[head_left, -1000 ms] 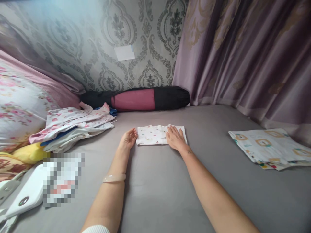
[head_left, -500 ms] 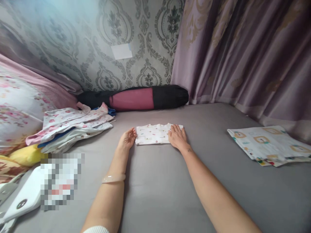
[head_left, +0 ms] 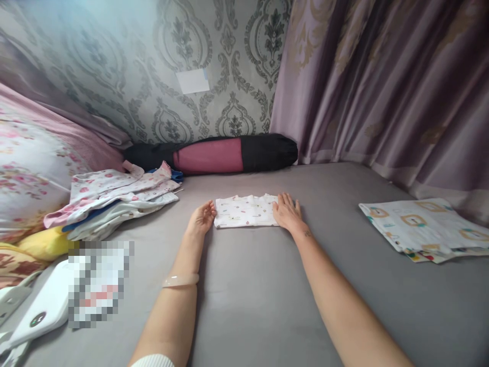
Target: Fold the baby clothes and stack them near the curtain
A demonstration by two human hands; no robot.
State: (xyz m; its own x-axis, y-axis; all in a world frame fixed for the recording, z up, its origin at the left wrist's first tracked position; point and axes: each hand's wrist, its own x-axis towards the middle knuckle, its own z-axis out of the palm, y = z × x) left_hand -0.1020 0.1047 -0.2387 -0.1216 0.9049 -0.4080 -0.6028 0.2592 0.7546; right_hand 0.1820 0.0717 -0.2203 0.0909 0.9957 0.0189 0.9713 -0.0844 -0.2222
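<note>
A folded white garment (head_left: 246,211) with a small scattered print lies flat on the grey sheet in front of me. My right hand (head_left: 287,210) rests palm down over its right end, fingers stretched out and holding nothing. Close against the left edge is my left hand (head_left: 203,216), its fingers loosely curled with nothing visible in them. Whether those fingertips touch the fabric is hard to make out. A pale bangle (head_left: 181,280) circles my left forearm.
Loose printed clothes (head_left: 122,199) are piled on the left beside a floral pillow (head_left: 30,173). Below them are a yellow item (head_left: 46,244) and a white device (head_left: 49,300). Folded patterned cloths (head_left: 424,224) lie right. A black and maroon roll (head_left: 208,154) rests along the wall.
My right hand has slid rightward over the garment to its right end, uncovering more of the print. My left hand stays beside the left edge.
</note>
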